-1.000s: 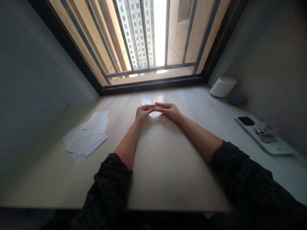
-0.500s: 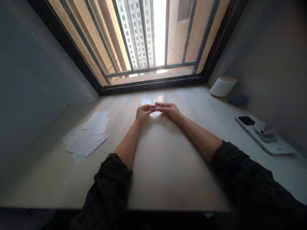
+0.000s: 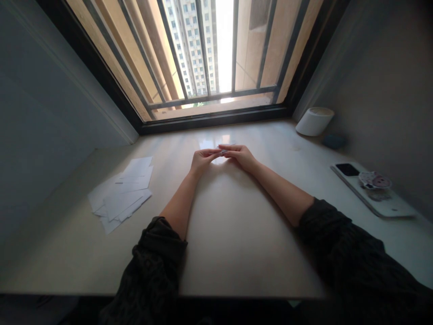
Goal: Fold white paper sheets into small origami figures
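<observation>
Near the far side of the pale tabletop [image 3: 233,234], my left hand [image 3: 202,160] and my right hand [image 3: 241,156] meet at the fingertips. Both are closed on a small piece of white paper [image 3: 223,149], pinched between thumbs and fingers. Most of the paper is hidden by the fingers, so I cannot make out its shape or any fold. To the left lies a loose pile of white paper sheets [image 3: 123,198], overlapping at various angles, apart from my left hand.
A phone [image 3: 389,201] with a round cartoon grip [image 3: 375,180] lies at the right. Behind it stand a tilted white cylinder [image 3: 314,122] and a small dark rounded object [image 3: 334,141]. A barred window [image 3: 216,118] closes off the back, with walls at both sides.
Slight finger movement shows around the paper, and less of it is visible between the fingers. The arms, the pile and the phone stay in place.
</observation>
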{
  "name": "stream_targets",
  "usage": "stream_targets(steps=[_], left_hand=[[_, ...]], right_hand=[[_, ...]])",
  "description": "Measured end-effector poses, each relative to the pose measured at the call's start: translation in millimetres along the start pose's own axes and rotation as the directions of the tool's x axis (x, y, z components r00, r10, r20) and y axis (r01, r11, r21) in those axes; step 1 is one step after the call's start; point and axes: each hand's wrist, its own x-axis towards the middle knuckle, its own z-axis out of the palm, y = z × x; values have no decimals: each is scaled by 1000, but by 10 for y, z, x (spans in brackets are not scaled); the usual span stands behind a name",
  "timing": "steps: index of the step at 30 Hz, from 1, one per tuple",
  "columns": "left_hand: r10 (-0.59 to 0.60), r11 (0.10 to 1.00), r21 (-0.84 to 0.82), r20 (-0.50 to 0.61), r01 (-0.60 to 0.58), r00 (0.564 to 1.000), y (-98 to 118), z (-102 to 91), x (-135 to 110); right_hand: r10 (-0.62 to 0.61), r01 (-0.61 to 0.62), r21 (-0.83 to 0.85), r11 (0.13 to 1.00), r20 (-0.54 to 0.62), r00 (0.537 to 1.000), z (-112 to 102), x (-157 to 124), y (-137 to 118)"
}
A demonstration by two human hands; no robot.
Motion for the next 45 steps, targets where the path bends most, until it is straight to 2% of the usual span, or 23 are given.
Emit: stream_targets(steps=[8, 14, 23, 38, 45], left_hand=[[30, 1000, 1, -27, -30, 999, -14, -22, 13], [30, 1000, -6, -43, -31, 999, -31, -29, 20], [4, 999, -39, -62, -6, 998, -32, -30, 32], [-4, 999, -49, -141, -2, 990, -61, -29, 49], [-21, 995, -100, -110, 10, 994, -67, -39, 60]], right_hand=[[-74, 72, -72, 995, -23, 997, 59, -41, -50], [-108, 97, -114, 989, -94, 990, 50, -20, -10], [-199, 188, -106, 977, -110, 974, 48, -13, 14], [-224, 215, -72, 974, -151, 963, 72, 23, 72], [-233, 223, -76, 972, -163, 959, 73, 5, 51]])
